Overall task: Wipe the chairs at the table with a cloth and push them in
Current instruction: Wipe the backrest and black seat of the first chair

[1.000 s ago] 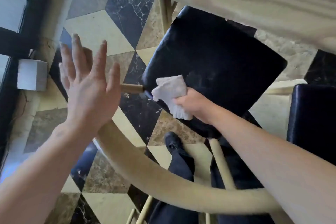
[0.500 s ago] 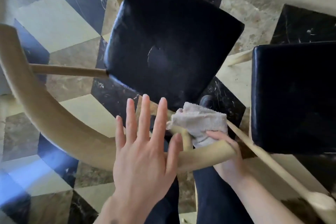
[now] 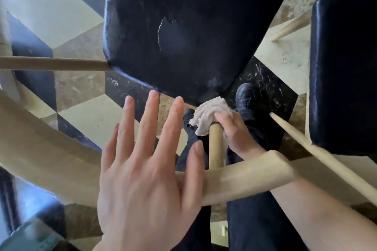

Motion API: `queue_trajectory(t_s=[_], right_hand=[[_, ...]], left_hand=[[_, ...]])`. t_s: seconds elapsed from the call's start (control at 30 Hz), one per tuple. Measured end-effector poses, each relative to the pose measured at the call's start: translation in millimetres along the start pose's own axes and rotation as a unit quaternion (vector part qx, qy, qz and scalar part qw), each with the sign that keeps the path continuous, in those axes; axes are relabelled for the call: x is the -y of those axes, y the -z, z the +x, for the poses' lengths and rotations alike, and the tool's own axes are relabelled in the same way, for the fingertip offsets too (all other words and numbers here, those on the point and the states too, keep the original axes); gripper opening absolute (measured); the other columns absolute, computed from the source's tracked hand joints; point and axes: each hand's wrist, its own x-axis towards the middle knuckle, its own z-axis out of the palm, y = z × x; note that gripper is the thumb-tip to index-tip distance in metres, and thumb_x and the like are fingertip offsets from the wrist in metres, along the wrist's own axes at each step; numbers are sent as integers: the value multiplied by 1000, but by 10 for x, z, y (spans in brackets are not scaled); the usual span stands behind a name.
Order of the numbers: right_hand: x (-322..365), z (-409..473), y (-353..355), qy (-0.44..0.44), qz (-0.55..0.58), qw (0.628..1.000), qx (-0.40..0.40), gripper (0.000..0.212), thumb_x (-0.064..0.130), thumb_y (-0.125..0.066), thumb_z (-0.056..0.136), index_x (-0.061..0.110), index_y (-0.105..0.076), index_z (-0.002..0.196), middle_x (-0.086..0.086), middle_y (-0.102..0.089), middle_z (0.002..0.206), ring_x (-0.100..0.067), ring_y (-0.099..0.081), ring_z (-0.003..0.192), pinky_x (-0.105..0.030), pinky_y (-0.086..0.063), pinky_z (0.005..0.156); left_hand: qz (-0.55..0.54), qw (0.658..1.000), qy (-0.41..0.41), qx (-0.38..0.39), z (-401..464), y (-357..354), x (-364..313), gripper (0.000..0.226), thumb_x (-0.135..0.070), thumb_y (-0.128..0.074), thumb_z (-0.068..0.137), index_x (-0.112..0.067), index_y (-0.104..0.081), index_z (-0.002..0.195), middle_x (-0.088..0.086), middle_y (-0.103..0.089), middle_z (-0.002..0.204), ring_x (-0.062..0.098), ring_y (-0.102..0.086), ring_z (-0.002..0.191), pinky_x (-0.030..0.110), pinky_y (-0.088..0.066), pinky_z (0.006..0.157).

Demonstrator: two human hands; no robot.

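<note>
Cloth (image 3: 210, 117) — gripped by right hand (image 3: 234, 130) around chair spindle (image 3: 215, 146); left hand (image 3: 146, 169) splayed, empty.

nothing to read here tbh, no labels, brand names, numbers or signs on anything in view
</note>
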Motion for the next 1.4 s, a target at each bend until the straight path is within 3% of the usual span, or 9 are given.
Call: queue_trajectory(t_s=[0.13, 0.27, 0.43, 0.6, 0.8, 0.97, 1.13, 1.27, 1.4], right_hand=[[-28, 232, 93, -97, -31, 995, -2, 27, 29, -48, 85, 29, -55, 59, 17, -53, 57, -2, -49, 62, -28, -36, 68], [485, 277, 106, -106, -140, 971, 159, 30, 25, -49, 81, 5, -69, 73, 7, -70, 83, -5, -63, 87, -26, -46, 85], [1349, 529, -289, -299, -321, 702, 561, 27, 36, -49, 80, 10, -57, 85, -12, -52, 71, -24, -48, 59, -30, -42, 59], [1463, 506, -331, -227, -313, 614, 688, 26, 20, -36, 99, 3, -57, 102, -33, -61, 95, -43, -55, 78, -59, -50, 75], [1036, 387, 14, -48, -319, 829, 456, 38, 42, -41, 82, 11, -62, 76, -7, -67, 79, -18, -62, 77, -43, -49, 74], [463, 394, 281, -56, -265, 934, 234, 24, 11, -51, 98, 16, -71, 85, 14, -65, 96, -10, -51, 111, -22, -37, 98], [830, 307, 223, -141, -247, 932, 226, 29, 9, -52, 94, 20, -70, 74, 24, -69, 77, 12, -56, 81, 2, -34, 72], [1192, 334, 245, -247, -271, 898, 242, 36, 37, -51, 91, 7, -67, 101, -5, -67, 94, -12, -54, 81, -28, -43, 73], [1452, 497, 292, -347, -199, 898, 185, 38, 46, -47, 90, 14, -67, 88, -1, -58, 67, -16, -54, 67, -32, -41, 71]], left_hand=[[3, 1000, -4, 9, -3, 2, 3, 57, -52, -30, 99, -29, -42, 150, 2, -36, 159, 26, -23, 151, 48, -34, 110], [3, 1000, 2, 20, -18, 44, -1, 58, -52, -32, 99, -28, -43, 150, 3, -38, 158, 26, -23, 151, 48, -34, 110], [-1, 1000, 4, 19, 2, 56, -2, 59, -52, -32, 99, -27, -40, 152, 6, -38, 158, 28, -23, 151, 49, -32, 111], [-14, 1000, 11, -7, -8, 29, 4, 60, -50, -30, 99, -24, -41, 151, 8, -39, 158, 30, -24, 150, 51, -33, 109], [-17, 999, 9, -30, -8, 4, 0, 56, -48, -38, 98, -23, -48, 147, 8, -45, 153, 31, -30, 148, 50, -36, 107], [-23, 999, 24, 4, 7, 30, -13, 56, -49, -37, 97, -24, -50, 146, 5, -43, 155, 26, -28, 149, 46, -35, 108], [-25, 993, 61, 95, 51, 147, -65, 59, -50, -38, 95, -27, -48, 147, 4, -42, 156, 25, -30, 149, 46, -36, 107], [-65, 983, 75, 157, 111, 268, -91, 60, -54, -41, 88, -30, -57, 140, 0, -51, 149, 27, -44, 140, 47, -47, 98], [-183, 942, 90, 268, 365, 269, 104, 51, -63, -34, 90, -71, -13, 136, -25, 8, 162, 4, -10, 151, 31, -29, 114]])
